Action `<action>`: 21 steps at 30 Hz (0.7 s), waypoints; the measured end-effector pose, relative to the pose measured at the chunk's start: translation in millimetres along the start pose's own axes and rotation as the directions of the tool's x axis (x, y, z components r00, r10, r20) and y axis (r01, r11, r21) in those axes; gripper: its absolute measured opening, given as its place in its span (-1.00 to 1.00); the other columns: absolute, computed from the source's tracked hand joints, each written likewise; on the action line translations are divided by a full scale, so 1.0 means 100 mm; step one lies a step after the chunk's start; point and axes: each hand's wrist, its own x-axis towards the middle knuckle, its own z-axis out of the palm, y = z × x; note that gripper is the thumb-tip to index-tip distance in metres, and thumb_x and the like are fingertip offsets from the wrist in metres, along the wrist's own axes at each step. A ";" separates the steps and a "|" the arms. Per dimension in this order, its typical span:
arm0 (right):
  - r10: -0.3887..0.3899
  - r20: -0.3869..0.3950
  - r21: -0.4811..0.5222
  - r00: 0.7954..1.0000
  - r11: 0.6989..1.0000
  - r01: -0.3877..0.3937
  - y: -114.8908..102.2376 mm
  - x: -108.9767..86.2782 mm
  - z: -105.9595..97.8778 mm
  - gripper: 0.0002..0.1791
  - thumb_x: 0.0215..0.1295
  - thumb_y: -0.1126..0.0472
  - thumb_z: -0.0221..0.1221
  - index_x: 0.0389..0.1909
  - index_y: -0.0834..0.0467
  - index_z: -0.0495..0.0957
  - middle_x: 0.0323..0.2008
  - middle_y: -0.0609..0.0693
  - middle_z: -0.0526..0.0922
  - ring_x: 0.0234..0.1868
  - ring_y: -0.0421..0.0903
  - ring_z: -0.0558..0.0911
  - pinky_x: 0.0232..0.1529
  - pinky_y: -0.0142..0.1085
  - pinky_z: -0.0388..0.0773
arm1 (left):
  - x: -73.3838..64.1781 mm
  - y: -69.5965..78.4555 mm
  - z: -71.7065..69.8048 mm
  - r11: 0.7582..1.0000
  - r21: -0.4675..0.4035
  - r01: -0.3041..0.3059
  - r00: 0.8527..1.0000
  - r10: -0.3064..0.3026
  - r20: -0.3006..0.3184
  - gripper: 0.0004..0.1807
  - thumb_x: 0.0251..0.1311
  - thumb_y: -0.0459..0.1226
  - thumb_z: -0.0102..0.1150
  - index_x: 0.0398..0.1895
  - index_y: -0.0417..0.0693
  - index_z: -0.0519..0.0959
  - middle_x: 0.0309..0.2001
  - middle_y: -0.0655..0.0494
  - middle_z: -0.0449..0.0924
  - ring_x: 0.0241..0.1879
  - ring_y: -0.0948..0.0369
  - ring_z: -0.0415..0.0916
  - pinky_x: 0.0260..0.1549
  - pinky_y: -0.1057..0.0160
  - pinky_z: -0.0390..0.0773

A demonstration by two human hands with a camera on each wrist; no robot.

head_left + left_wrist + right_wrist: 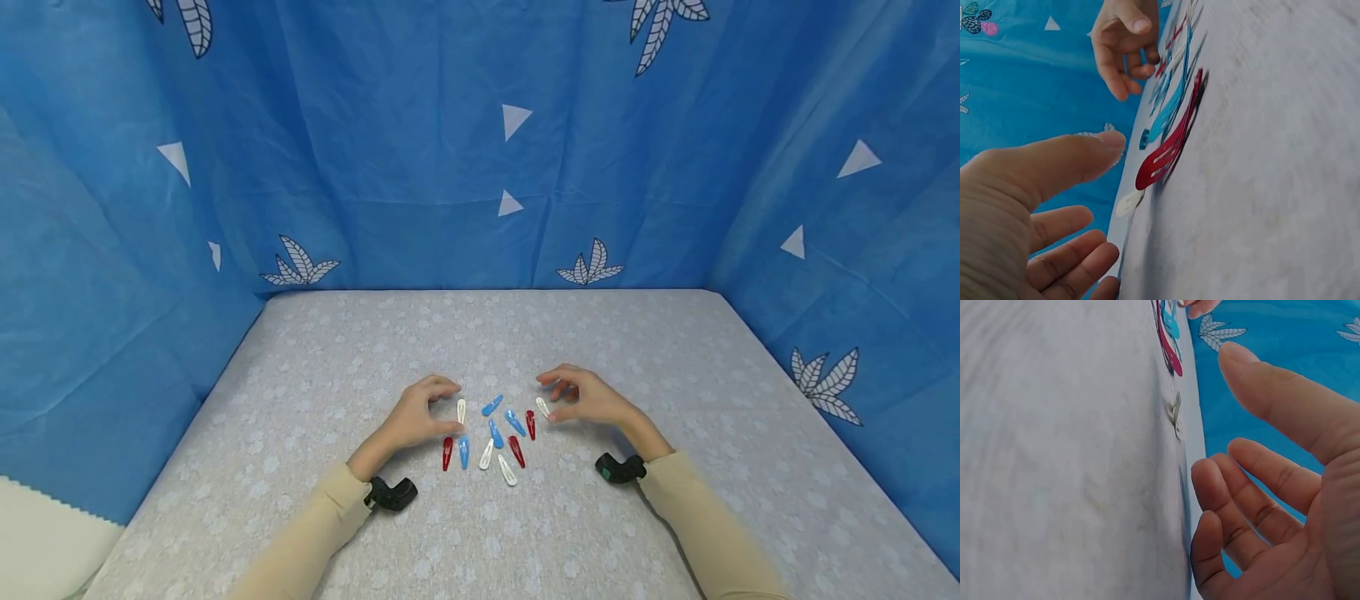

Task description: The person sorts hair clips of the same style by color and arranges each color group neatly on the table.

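Snap hair clips in red, white and blue lie loosely scattered on the table between both hands. My left hand [422, 414] is at the left of the group, fingers relaxed and thumb apart, holding nothing. Nearest to it are a white hair clip [461, 410], a red hair clip [1163, 159] and a blue hair clip [464, 452]. On the other side, my right hand [592, 398] has loosely bent fingers with nothing between them. Its thumb tip is right by another white hair clip [543, 407], and a second red hair clip [531, 425] lies just left of that.
A pale flowered cloth [360, 350] covers the table. Blue curtains [420, 150] with leaf and triangle prints stand behind it and along both sides. Each wrist wears a black camera mount, one on the left [392, 495] and one on the right [620, 468].
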 end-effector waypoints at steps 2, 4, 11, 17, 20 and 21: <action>0.013 0.008 -0.008 1.000 1.000 -0.013 0.00 0.01 0.01 -0.34 0.02 0.37 0.43 0.19 0.39 0.46 0.00 0.33 0.56 -0.07 0.26 0.55 -0.08 -0.04 0.50 | -0.01 -0.01 0.02 1.000 0.016 0.004 1.000 -0.004 0.008 -0.36 -0.12 -0.20 0.55 0.10 -0.24 0.60 0.09 -0.02 0.57 0.07 0.02 0.54 0.10 -0.01 0.56; 0.016 0.013 -0.007 1.000 1.000 -0.016 0.02 0.01 0.02 -0.34 0.01 0.35 0.44 0.19 0.37 0.47 -0.03 0.30 0.57 -0.08 0.23 0.54 -0.09 -0.09 0.50 | -0.01 -0.01 0.03 1.000 0.030 0.002 1.000 -0.003 0.016 -0.36 -0.11 -0.18 0.55 0.10 -0.23 0.60 0.09 -0.03 0.57 0.08 0.00 0.54 0.10 -0.03 0.56; -0.009 0.032 0.002 0.999 1.000 0.009 0.23 0.05 0.03 -0.31 -0.06 0.20 0.51 0.17 0.23 0.53 -0.15 0.10 0.60 -0.15 0.00 0.52 -0.14 -0.28 0.45 | -0.03 0.00 0.06 0.999 0.033 0.005 1.000 -0.006 0.017 -0.36 -0.10 -0.17 0.55 0.09 -0.25 0.61 0.10 -0.06 0.56 0.14 -0.05 0.50 0.12 -0.11 0.51; -0.027 0.054 -0.037 0.998 0.999 0.029 0.23 0.03 0.03 -0.32 -0.04 0.14 0.51 0.16 0.21 0.55 -0.18 0.02 0.59 -0.20 -0.14 0.49 -0.19 -0.37 0.44 | -0.02 -0.02 0.08 0.999 0.051 0.018 1.000 -0.018 0.014 -0.38 -0.09 -0.17 0.54 0.08 -0.23 0.62 0.10 -0.04 0.56 0.17 -0.04 0.48 0.16 -0.10 0.49; -0.035 0.064 -0.043 0.997 0.998 0.038 0.24 0.03 0.03 -0.33 -0.02 0.14 0.50 0.16 0.21 0.54 -0.16 0.02 0.59 -0.21 -0.16 0.49 -0.20 -0.38 0.44 | -0.02 -0.04 0.09 0.998 0.069 0.010 1.000 -0.012 0.017 -0.39 -0.08 -0.17 0.54 0.08 -0.23 0.62 0.10 -0.03 0.56 0.17 -0.04 0.47 0.16 -0.09 0.49; -0.038 0.066 -0.043 0.997 0.998 0.041 0.24 0.03 0.04 -0.33 -0.02 0.15 0.50 0.16 0.21 0.54 -0.16 0.02 0.59 -0.20 -0.17 0.49 -0.20 -0.38 0.44 | -0.02 -0.04 0.09 0.997 0.073 0.005 1.000 -0.006 0.019 -0.39 -0.08 -0.17 0.54 0.08 -0.23 0.62 0.10 -0.03 0.56 0.17 -0.04 0.47 0.16 -0.08 0.49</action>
